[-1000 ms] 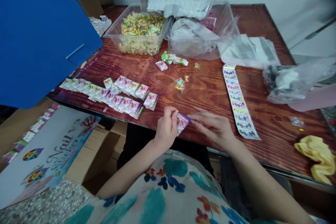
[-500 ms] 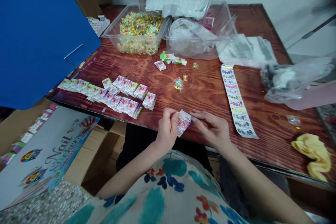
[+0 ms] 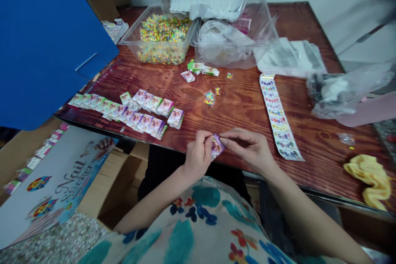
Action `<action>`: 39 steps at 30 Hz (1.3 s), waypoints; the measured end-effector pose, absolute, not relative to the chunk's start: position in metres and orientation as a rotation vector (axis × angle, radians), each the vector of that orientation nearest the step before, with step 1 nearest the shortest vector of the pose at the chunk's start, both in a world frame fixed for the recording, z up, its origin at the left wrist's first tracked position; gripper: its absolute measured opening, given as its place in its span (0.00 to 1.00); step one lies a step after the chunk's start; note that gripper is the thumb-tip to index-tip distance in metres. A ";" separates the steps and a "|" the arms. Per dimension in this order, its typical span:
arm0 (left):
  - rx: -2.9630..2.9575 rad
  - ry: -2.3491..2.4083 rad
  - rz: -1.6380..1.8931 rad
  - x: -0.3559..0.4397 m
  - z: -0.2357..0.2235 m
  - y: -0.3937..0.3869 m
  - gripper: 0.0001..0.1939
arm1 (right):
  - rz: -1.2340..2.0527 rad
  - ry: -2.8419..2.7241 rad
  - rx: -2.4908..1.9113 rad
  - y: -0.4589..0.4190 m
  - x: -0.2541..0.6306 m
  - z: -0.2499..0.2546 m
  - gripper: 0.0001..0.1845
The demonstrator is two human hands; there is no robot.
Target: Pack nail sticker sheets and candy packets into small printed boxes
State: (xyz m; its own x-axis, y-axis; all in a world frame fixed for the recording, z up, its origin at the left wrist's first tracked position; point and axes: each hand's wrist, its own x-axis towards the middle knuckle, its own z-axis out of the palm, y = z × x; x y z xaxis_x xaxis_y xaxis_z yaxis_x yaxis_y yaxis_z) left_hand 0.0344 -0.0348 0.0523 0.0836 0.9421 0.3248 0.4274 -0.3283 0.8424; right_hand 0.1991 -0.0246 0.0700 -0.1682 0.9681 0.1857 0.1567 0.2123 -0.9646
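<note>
Between both hands, at the table's front edge, is a small purple-and-white printed box (image 3: 217, 147). My left hand (image 3: 198, 152) is closed round its left side, thumb on the front. My right hand (image 3: 247, 145) pinches its upper right corner at the top flap. To the left lie rows of similar small boxes (image 3: 145, 123) in purple, green and pink. Beyond my hands sit little clear packets (image 3: 209, 98) of coloured bits. A few more small boxes (image 3: 188, 76), one of them green, lie farther back.
Clear plastic tubs (image 3: 167, 55) stand at the back, one full of colourful packets. A long sticker strip (image 3: 280, 119), plastic bags (image 3: 291, 60) and a yellow cloth (image 3: 369, 177) lie to the right. A blue panel (image 3: 52, 41) juts in at left, above an open carton (image 3: 113, 189).
The box's white top flap, raised before, is now folded down under my right fingers. My right hand has moved slightly left, closer to my left hand.
</note>
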 end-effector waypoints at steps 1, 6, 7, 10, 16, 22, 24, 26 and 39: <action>1.809 1.358 1.205 0.034 0.051 -0.035 0.06 | 1.103 -1.523 -1.105 -0.024 0.198 0.071 0.06; 1.786 1.376 1.199 0.033 0.049 -0.037 0.07 | 1.177 -1.488 -1.124 -0.023 0.198 0.076 0.07; 1.787 1.378 1.198 0.033 0.049 -0.037 0.07 | 1.187 -1.497 -1.120 -0.023 0.198 0.077 0.08; 1.789 1.394 1.194 0.034 0.050 -0.037 0.07 | 1.198 -1.535 -1.108 -0.022 0.199 0.078 0.08; 1.872 1.402 1.230 0.033 0.047 -0.037 0.08 | 1.272 -1.517 -1.096 -0.021 0.199 0.075 0.09; 1.865 1.402 1.263 0.034 0.046 -0.040 0.06 | 1.274 -1.636 -1.076 -0.020 0.203 0.076 0.10; 1.821 1.421 1.242 0.035 0.046 -0.042 0.06 | 1.277 -1.652 -1.071 -0.020 0.205 0.076 0.11; 1.807 1.428 1.215 0.036 0.046 -0.043 0.06 | 1.296 -1.669 -1.062 -0.019 0.207 0.074 0.10; 1.609 1.488 1.267 0.042 0.050 -0.043 0.05 | 1.275 -1.636 -1.019 -0.036 0.198 0.069 0.16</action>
State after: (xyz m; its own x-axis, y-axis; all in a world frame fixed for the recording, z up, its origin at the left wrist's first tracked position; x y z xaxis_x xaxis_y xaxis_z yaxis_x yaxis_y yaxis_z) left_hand 0.0420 -0.0435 0.0499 -0.0843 0.9666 0.2422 0.3929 -0.1911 0.8995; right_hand 0.1982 -0.0364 0.0685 -0.3485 0.9301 0.1159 0.1150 0.1652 -0.9795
